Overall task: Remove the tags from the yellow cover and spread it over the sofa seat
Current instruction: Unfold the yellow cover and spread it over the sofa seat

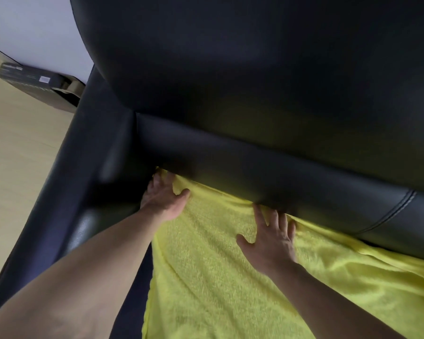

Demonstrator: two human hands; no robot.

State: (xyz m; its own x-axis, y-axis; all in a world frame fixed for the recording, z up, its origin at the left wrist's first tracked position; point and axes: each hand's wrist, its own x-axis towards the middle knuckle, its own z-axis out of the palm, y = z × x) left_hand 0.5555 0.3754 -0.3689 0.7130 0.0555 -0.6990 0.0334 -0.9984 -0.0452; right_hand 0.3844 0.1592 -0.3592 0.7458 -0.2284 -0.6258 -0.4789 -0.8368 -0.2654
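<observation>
Left hand (163, 199) flat, grip released, pushing yellow cover (230, 277) corner into backrest (255, 69) crease. Right hand (271, 241) splayed, also released, pinning edge there so cloth stays taut. No tags visible.

The cover (230, 277) lies on the sofa seat (145, 277), its far edge running under the backrest (230, 81). My left hand (163, 199) rests on the cover's far left corner, beside the armrest (59, 204). My right hand (269, 243) lies flat on the cover to the right of it, fingertips at the backrest's lower edge. A box (34, 83) sits on the floor (17, 155) beyond the armrest, to the left.
</observation>
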